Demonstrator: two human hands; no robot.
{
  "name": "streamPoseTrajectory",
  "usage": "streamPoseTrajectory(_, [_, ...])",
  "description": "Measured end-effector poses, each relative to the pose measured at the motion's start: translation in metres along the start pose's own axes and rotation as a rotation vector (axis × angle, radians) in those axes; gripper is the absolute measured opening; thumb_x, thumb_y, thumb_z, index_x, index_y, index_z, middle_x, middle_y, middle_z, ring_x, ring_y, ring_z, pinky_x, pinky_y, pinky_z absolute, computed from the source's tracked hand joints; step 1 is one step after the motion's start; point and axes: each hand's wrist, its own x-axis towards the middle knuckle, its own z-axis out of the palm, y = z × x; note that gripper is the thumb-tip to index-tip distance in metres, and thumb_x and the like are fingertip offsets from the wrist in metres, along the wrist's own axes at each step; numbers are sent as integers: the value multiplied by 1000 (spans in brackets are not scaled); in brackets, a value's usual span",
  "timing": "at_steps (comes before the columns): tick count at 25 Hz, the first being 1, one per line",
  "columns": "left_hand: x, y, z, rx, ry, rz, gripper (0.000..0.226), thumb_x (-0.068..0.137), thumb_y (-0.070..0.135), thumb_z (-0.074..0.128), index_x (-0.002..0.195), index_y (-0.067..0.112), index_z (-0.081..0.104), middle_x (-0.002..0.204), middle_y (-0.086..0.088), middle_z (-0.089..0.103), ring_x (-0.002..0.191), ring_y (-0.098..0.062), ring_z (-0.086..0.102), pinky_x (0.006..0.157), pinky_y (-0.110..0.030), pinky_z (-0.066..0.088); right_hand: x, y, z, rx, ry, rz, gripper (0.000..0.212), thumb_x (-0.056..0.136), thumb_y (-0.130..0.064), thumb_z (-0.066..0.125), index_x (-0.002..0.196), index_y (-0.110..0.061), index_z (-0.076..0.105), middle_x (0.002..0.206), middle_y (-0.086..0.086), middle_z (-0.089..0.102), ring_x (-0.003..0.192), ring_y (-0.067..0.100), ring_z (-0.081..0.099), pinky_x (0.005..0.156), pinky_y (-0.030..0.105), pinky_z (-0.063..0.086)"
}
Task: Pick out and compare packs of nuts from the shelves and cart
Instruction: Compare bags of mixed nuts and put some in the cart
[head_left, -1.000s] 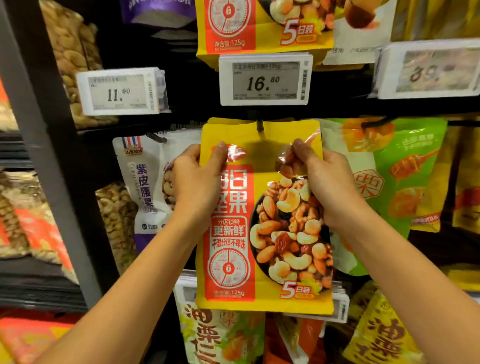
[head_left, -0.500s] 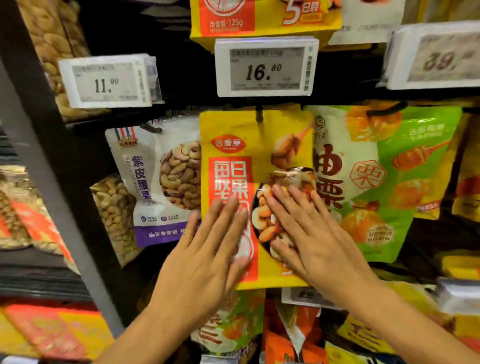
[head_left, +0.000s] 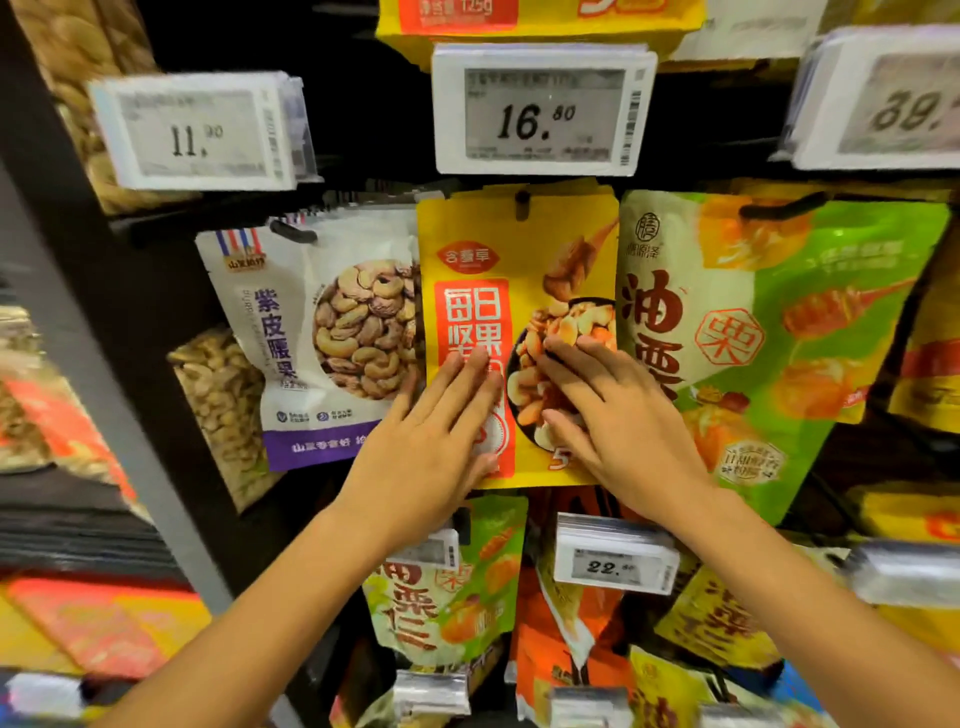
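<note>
A yellow and red pack of mixed nuts (head_left: 511, 270) hangs on a black peg at the middle of the shelf, under a 16.80 price tag (head_left: 540, 109). My left hand (head_left: 431, 447) lies flat with straight fingers on the pack's lower left. My right hand (head_left: 613, 415) lies flat on its lower right, over the picture of nuts. Neither hand holds anything. A white and purple pack of cashews (head_left: 332, 343) hangs just to the left. A green and white chestnut pack (head_left: 769, 332) hangs just to the right.
A black shelf upright (head_left: 104, 332) runs down the left side. Price tags read 11.90 (head_left: 200, 132) and 22 (head_left: 613, 558). More snack packs (head_left: 447, 582) hang on the row below, and clear bags of nuts (head_left: 218, 410) sit at the left.
A second ago both hands gripped the yellow pack by its top edge at the peg. They let go, and now lie flat on its lower front. The pack hangs on the peg.
</note>
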Motion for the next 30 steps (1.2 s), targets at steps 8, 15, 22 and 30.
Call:
streamPoseTrajectory(8, [-88,42,-167,-720,-131,-583,24,94,22,53,114,16,65,110,-2,68,101,-19,62,86,-33,48,-18,-90,-137,659,-524,176,27,97,-26,46,110,-14,66,109,4,67,100,23,61,81,33,47])
streamPoseTrajectory(15, [-288,83,-345,-891,262,-1575,17,95,10,48,100,12,64,81,-2,67,62,6,61,68,-14,49,-41,-264,-261,1336,-864,-21,27,94,-28,45,98,-14,67,93,6,72,69,4,66,70,37,54])
streamPoseTrajectory(22, [-513,172,-493,-463,765,-2202,20,95,9,47,88,14,65,59,9,66,47,6,57,56,-13,42,-121,-465,-350,1446,-1224,-646,26,97,-23,47,97,-8,68,88,14,71,79,25,67,74,47,51])
streamPoseTrajectory(30, [-725,184,-487,-765,783,-2626,21,94,8,47,77,14,58,62,3,65,43,-3,59,58,-23,42,-223,-654,-303,1026,-1396,-718,26,97,-21,46,97,-4,65,98,22,69,92,36,62,71,37,43])
